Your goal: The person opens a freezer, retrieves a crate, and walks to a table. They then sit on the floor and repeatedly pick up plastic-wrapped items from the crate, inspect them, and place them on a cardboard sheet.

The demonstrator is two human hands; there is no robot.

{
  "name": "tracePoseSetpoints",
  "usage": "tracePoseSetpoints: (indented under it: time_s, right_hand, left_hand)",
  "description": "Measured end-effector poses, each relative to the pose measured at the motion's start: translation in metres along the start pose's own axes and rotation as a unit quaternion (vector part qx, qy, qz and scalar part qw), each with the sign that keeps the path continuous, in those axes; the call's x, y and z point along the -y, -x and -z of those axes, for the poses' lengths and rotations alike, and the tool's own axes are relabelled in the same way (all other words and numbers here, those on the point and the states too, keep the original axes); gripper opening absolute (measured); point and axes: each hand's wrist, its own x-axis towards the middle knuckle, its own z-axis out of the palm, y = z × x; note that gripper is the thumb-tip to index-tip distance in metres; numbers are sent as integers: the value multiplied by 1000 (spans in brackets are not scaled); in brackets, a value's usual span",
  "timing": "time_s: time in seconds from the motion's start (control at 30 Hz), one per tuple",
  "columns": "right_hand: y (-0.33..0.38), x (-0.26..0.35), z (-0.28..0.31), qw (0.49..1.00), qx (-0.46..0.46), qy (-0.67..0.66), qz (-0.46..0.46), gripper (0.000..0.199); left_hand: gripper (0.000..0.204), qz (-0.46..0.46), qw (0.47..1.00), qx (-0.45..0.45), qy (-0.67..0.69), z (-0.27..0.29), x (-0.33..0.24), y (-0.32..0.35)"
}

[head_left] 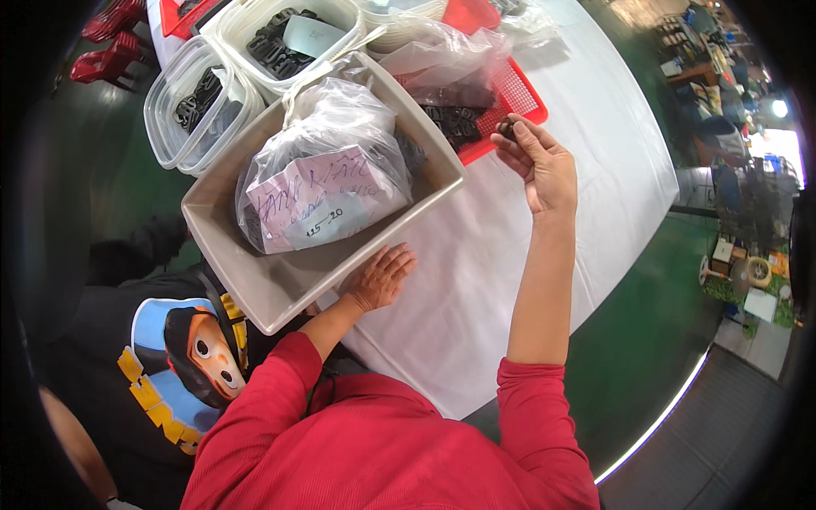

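Right of grey bin (340, 255): right hand (551, 174), pinching dark piece (507, 130), possibly a buckle, best held lightly. Near side: left hand (382, 279), unclenched.

On the table (476, 297), a bin (272, 285) beside a basket (520, 89)

A bag (340, 127) lies inside the bin, a paper slip (314, 204) at its near side. Behind the bin, the middle tub (238, 38) holds parts (276, 47) and a card (310, 36); just left of it, the end tub (161, 140) holds more. The basket, right of the bin's far end, carries further parts, with a loose bag (450, 51) over its left portion. The person's left hand (384, 279) is just beside the bin's near right side; the right hand (537, 161), at the basket's right side, has a small piece (508, 129) between its fingers. Another person (187, 365) is at near left, stools (106, 59) on the floor at far left.
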Motion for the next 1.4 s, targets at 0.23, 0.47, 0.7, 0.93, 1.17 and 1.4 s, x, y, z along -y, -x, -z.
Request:
tracePoseSetpoints:
  time_s: [0.23, 0.47, 0.7, 0.93, 1.17, 1.4]
  right_hand:
    - [36, 9, 6, 999, 0, -46, -27, 23]
    - [8, 13, 36, 998, -32, -34, 46, 25]
    - [-106, -6, 50, 891, -52, 409, 190, 13]
    - [-183, -59, 46, 630, 141, 762, 46, 12]
    - [-194, -77, 51, 582, 147, 799, 24, 16]
    - [-61, -67, 61, 749, -120, 529, 381, 14]
  left_hand:
    - [51, -1, 1000, -16, -11, 1, -4, -1]
    - [51, 0, 1000, 1, 8, 3, -3, -2]
    - [47, -4, 1000, 10, 3, 7, -1, -9]
    - [47, -14, 999, -23, 24, 8, 4, -12]
    - [50, -10, 1000, -17, 14, 6, 7, -8]
    - [50, 13, 999, 14, 28, -5, 5, -1]
